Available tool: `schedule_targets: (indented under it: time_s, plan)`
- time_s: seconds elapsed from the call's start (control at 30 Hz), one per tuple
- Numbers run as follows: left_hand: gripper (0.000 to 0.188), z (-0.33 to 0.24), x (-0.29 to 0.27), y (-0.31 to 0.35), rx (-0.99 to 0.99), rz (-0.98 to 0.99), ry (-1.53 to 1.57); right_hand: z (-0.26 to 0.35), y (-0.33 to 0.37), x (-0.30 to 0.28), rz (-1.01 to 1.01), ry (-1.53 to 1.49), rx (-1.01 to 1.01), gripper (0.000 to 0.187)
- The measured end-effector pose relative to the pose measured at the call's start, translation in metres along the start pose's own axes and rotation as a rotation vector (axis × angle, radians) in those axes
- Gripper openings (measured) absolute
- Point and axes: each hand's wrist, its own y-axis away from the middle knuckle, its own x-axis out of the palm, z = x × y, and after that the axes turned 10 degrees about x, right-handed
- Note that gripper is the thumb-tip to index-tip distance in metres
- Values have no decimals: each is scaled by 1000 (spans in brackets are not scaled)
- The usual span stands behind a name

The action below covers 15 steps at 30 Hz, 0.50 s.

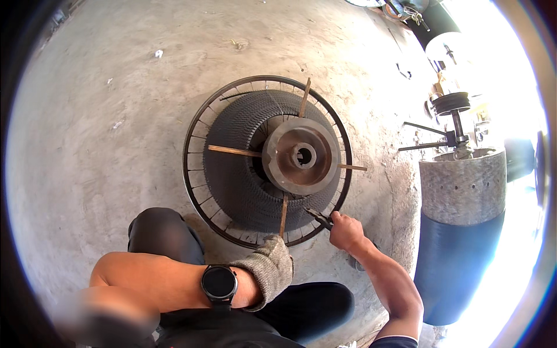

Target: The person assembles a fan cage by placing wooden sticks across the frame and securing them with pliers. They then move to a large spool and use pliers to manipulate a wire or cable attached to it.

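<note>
Coil (228, 180) lay inside the rim (186, 156), under the hub (280, 145), my right hand (347, 232) clenching pliers (319, 218) at its near edge; what the gloved left hand (274, 262) grasped, I couldn't tell. I judged that slipping pliers could let its turns spring loose. Scuffed concrete (116, 87) spread around, with a drum (462, 191) beside strong glare to the right.

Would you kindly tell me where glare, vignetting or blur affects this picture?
In the head view, glare whites out the area right of the blue cylinder; the picture's round rim is dark with coloured fringes; a lower-left patch is smeared; the pliers in the right hand look fairly clear.
</note>
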Motion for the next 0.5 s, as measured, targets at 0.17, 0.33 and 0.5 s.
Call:
schedule_targets:
  time_s: [0.17,0.33,0.5]
  plan:
    - [24,-3,5,-3,-3,22,41,-3,-2,-9,-136,124,-49,16]
    - [24,-3,4,-2,-14,35,58,-6,1,-6,-46,13,2,19]
    - [24,1,-1,4,-43,69,63,-6,30,19,156,-105,82,23]
